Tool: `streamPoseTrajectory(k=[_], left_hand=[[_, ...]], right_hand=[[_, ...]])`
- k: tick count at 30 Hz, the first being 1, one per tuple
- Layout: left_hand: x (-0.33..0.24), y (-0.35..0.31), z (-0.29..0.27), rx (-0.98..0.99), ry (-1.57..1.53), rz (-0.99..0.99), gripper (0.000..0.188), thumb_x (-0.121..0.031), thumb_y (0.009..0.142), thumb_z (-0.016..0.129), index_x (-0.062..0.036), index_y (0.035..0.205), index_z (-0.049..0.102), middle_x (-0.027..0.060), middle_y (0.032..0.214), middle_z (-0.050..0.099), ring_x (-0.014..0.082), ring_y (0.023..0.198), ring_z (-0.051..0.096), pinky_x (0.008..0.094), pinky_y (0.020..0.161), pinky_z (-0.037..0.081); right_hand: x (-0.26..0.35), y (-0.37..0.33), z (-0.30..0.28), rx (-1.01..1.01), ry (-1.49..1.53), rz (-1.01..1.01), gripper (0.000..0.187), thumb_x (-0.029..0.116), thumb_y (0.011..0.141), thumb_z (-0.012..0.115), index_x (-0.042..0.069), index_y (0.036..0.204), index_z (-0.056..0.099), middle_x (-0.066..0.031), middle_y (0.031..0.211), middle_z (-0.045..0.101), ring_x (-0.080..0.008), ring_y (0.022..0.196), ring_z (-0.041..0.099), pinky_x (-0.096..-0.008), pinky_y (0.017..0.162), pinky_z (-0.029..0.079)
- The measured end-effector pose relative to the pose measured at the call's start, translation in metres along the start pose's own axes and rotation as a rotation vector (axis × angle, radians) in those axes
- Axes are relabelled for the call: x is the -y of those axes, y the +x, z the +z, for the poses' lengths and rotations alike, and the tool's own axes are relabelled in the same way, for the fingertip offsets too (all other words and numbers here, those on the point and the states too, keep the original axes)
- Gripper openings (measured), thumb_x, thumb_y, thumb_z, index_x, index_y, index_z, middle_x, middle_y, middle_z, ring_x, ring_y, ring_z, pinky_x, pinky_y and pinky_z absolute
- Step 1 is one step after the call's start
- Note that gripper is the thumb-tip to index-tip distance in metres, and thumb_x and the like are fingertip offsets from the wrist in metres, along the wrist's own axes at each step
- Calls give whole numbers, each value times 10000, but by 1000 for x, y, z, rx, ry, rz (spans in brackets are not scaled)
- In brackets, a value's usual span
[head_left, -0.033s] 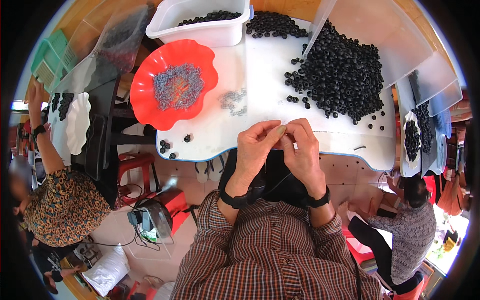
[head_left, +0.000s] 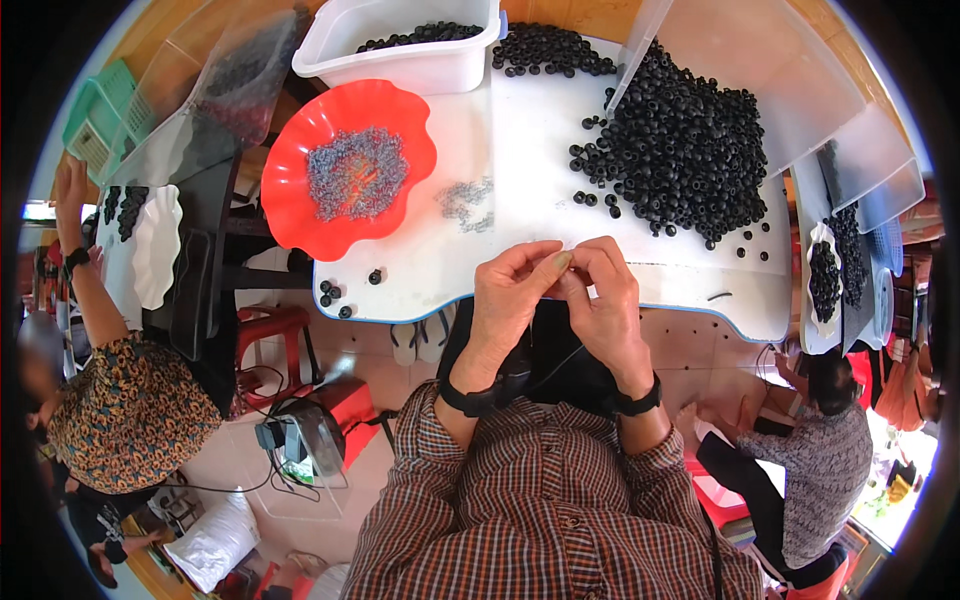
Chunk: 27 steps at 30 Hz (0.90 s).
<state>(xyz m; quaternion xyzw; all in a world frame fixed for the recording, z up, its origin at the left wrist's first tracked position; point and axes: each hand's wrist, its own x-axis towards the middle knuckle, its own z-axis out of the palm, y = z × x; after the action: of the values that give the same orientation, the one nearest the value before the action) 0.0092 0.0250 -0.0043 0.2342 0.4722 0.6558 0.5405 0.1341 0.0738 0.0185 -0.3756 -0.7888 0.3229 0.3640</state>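
My left hand and my right hand meet fingertip to fingertip over the front edge of the white table. Thumb and index finger are pinched together on each; whatever they hold is too small to make out. Beyond the right hand lies a big heap of small black ring-shaped pieces. To the left stands a red wavy-rimmed bowl with many tiny clear-grey pieces in it. A small patch of similar clear pieces lies on the table between bowl and hands.
A white tub with black pieces stands at the back left. A translucent plastic sheet or bin leans over the heap. A few loose black pieces sit by the left corner. One person works at left, another at right.
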Motion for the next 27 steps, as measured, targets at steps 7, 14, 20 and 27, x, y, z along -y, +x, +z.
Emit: streamPoseTrajectory(k=[7, 14, 20, 27], left_hand=[[6, 4, -13, 206, -383, -67, 283, -145, 962, 585, 62, 1151, 622, 132, 958, 685, 162, 760, 661, 300, 692, 586], [4, 3, -13, 266, -518, -64, 270, -148, 956, 592, 44, 1142, 628, 130, 913, 692, 153, 717, 641, 286, 632, 563], [-6, 4, -11, 261, -540, -43, 246, -150, 958, 592, 36, 1113, 637, 126, 912, 693, 126, 694, 613, 259, 623, 523], [-44, 21, 1, 20, -429, -62, 254, -179, 972, 580, 43, 1090, 617, 99, 877, 651, 99, 687, 572, 228, 611, 467]], right_hand=[[-6, -8, -5, -59, 603, 236, 109, -24, 895, 606, -10, 1002, 623, -52, 987, 582, -123, 852, 638, -257, 737, 533], [-1, -7, -9, -25, 779, 312, 86, 4, 910, 610, -17, 990, 633, -35, 961, 583, -104, 845, 609, -247, 757, 525], [2, -6, -9, -42, 817, 324, 85, 19, 911, 614, -18, 982, 641, -28, 961, 588, -89, 824, 590, -244, 746, 524], [-3, -5, 1, -86, 667, 263, 87, -4, 901, 611, -26, 981, 638, -20, 928, 570, -74, 765, 570, -218, 694, 490]])
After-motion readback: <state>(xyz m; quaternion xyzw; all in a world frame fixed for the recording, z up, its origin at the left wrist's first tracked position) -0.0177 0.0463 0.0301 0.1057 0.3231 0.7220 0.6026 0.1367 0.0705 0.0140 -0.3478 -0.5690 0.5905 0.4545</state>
